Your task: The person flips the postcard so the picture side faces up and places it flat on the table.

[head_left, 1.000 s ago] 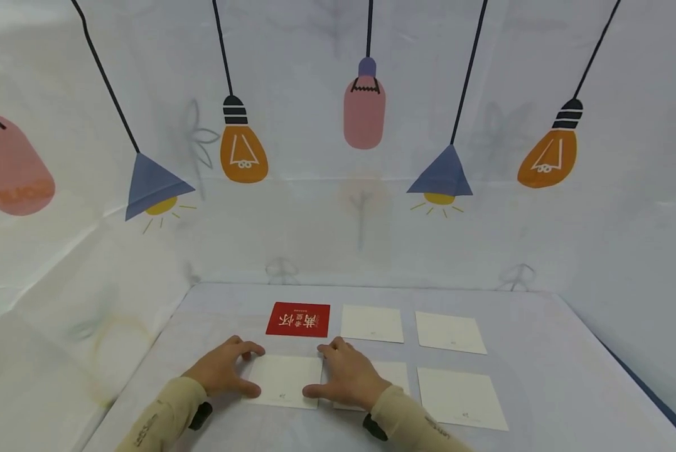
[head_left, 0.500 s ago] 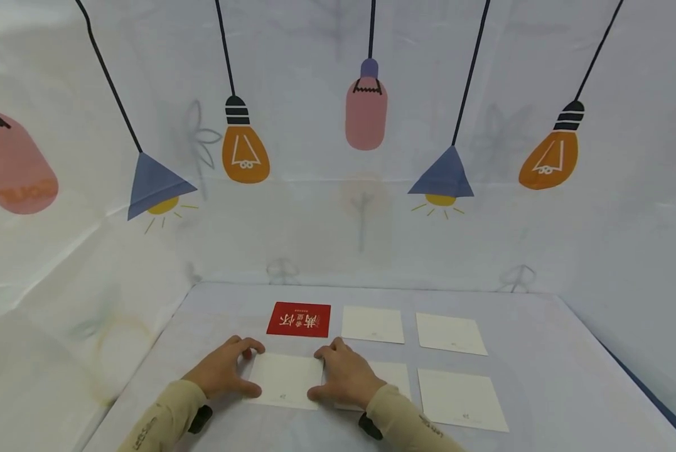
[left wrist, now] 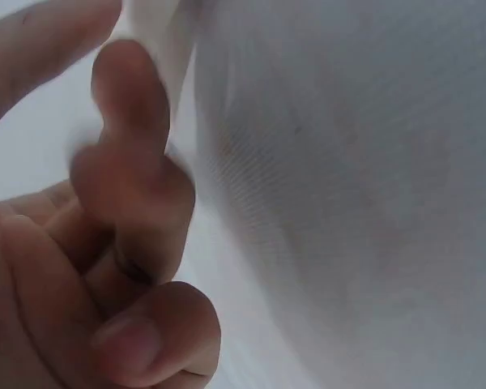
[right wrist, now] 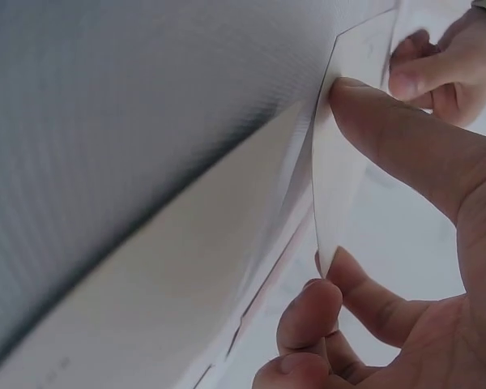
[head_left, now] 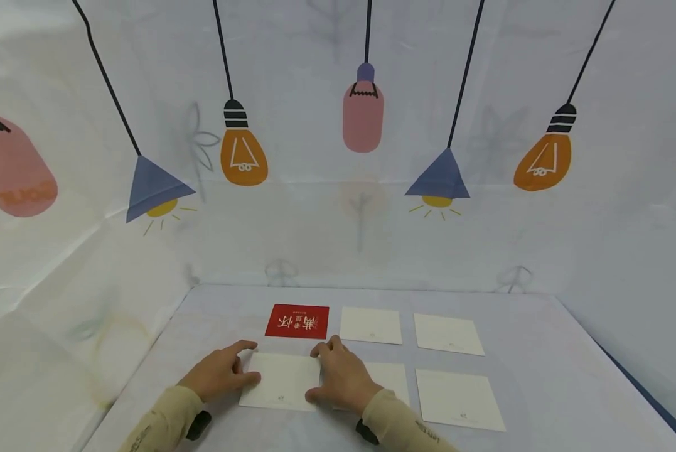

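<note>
A cream card [head_left: 287, 383] with a small dark print near its front edge lies between my two hands in the head view. My right hand [head_left: 344, 375] holds it by its right side. In the right wrist view, the thumb is on the card's face [right wrist: 348, 138] and the index finger is at a corner. My left hand [head_left: 219, 371] is at the card's left side, its index finger and thumb stretched out and its other fingers bent. Behind this card lies a red card [head_left: 297, 321] with white characters. Another cream card [head_left: 387, 376] is partly hidden by my right hand.
Farther right on the white tabletop [head_left: 547, 370] lie more cream cards: two in the back row [head_left: 371, 325], [head_left: 449, 334] and one in front [head_left: 459, 398]. A white cloth wall [head_left: 315, 220] printed with lamps stands at the back and sides.
My left hand has drawn slightly left and its index finger has straightened along the card's corner. My right hand stays at the card's right side; the other cards keep their places.
</note>
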Available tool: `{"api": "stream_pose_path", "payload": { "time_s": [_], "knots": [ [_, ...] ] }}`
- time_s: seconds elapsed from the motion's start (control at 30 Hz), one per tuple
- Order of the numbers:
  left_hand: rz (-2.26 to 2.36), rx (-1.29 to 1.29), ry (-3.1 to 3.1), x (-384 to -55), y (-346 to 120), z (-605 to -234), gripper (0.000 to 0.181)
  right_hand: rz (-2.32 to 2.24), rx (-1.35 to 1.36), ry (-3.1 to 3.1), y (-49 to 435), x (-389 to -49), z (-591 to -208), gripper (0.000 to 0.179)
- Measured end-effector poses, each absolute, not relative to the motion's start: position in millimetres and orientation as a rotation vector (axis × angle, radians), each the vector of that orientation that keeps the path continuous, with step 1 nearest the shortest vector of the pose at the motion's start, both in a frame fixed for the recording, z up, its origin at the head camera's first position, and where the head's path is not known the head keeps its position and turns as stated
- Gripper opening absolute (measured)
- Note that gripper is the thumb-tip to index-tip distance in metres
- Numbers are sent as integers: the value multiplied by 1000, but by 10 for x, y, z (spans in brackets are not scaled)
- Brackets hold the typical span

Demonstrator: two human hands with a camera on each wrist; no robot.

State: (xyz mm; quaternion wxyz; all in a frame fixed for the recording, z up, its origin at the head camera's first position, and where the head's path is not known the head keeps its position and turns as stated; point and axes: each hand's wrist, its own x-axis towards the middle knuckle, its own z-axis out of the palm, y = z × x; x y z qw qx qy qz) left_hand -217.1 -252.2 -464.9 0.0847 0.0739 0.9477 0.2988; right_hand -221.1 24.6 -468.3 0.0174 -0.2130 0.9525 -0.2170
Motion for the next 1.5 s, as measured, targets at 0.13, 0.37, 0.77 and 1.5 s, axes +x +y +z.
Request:
{"api": "stream_pose_path", "payload": {
  "time_s": [0.13, 0.37, 0.77, 1.5],
  "knots": [
    [956, 126, 2771, -2152, -2504, -4663, 68, -685, -682, 2970, 244, -2199, -4694, 68],
    [1057, 135, 2690, -2153, -2518, -4694, 66, -726, -668, 2958, 239, -2174, -4678, 68],
    [1077, 135, 2770, -2159, -2502, -4731, 62, -1204, -534, 2634, 381, -2193, -4616, 46],
    [1225, -4, 2677, -2057, -2492, -4611, 52, -1539, -343, 2353, 392, -2106, -4599, 30]
  ]
}}
